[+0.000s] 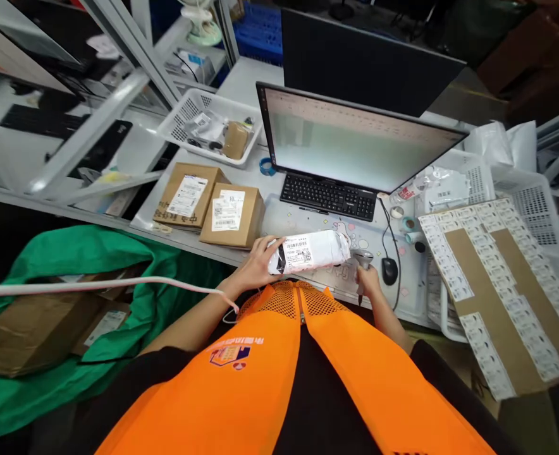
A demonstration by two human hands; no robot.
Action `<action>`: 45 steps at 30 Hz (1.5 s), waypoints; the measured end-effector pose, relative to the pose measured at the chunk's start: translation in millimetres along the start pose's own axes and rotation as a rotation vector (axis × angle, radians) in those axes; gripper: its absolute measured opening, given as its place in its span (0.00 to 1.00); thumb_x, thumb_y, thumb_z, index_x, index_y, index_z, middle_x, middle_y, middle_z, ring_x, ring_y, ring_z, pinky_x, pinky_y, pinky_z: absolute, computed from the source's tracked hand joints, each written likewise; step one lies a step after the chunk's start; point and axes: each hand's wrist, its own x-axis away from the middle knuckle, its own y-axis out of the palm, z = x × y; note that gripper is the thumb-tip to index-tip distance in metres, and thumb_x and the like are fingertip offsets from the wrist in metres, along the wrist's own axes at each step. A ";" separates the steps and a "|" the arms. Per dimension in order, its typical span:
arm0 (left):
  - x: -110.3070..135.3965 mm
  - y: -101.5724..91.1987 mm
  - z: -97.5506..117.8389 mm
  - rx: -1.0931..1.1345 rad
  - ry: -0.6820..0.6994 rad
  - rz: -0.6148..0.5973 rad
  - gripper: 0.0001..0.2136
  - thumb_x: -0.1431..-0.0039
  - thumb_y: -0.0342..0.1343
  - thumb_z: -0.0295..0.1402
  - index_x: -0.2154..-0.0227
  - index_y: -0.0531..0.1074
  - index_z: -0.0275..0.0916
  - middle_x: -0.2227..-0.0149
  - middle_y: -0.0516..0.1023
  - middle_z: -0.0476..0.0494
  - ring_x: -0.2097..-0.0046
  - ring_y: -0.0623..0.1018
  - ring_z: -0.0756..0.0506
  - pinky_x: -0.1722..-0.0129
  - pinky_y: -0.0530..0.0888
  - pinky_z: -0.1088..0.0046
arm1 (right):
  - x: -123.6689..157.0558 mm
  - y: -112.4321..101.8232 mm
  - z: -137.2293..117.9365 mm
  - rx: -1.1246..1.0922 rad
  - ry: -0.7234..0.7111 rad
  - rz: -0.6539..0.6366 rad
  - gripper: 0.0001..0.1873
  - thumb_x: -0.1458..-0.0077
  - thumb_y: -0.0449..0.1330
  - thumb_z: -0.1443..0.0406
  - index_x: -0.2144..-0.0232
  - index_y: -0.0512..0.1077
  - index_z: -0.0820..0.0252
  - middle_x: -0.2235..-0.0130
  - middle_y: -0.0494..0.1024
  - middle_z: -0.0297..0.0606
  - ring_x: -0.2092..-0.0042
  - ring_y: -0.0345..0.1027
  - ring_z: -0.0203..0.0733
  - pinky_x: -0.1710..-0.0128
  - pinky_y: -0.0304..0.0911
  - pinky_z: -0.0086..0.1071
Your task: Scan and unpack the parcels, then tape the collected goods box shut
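Note:
My left hand (259, 262) is closed on the left end of a white plastic-wrapped parcel (324, 248) that bears a printed barcode label. The parcel is held level over the front of the desk. My right hand (368, 280) grips the handle of a grey barcode scanner (362, 255), whose head is close to the parcel's right end. Left of the parcel, two labelled cardboard boxes (239, 215) sit side by side on the desk. Behind it are a black keyboard (327, 197) and a monitor (350, 139) with a lit screen.
A black mouse (389, 270) lies right of the scanner. A white basket (248, 155) of small goods stands behind the boxes. At right, a cardboard sheet covered in labels (502, 297) leans by more baskets. A green sack (165, 256) with parcels is at lower left.

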 end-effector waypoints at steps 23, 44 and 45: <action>-48.0 25.5 -63.4 0.164 -0.186 -0.300 0.53 0.56 0.76 0.44 0.26 0.61 0.37 0.31 0.66 0.28 0.32 0.68 0.24 0.30 0.67 0.49 | 45.6 -28.3 -97.9 0.330 -0.358 -0.232 0.24 0.37 0.62 0.50 0.49 0.76 0.61 0.65 0.83 0.41 0.65 0.79 0.48 0.65 0.70 0.34; 12.0 107.5 -90.4 0.770 -0.738 0.047 0.58 0.59 0.74 0.60 0.28 0.62 0.36 0.26 0.63 0.26 0.25 0.64 0.28 0.24 0.58 0.52 | -68.7 2.6 -10.8 0.517 -0.290 0.200 0.35 0.31 0.49 0.60 0.28 0.60 0.74 0.38 0.75 0.63 0.36 0.70 0.60 0.36 0.63 0.44; 13.2 113.3 -89.1 0.766 -0.745 0.075 0.54 0.56 0.73 0.59 0.29 0.63 0.37 0.27 0.64 0.27 0.25 0.64 0.29 0.24 0.59 0.52 | -81.4 -3.6 -25.2 0.502 -0.352 0.218 0.34 0.31 0.49 0.61 0.28 0.60 0.73 0.36 0.75 0.62 0.35 0.68 0.59 0.34 0.62 0.44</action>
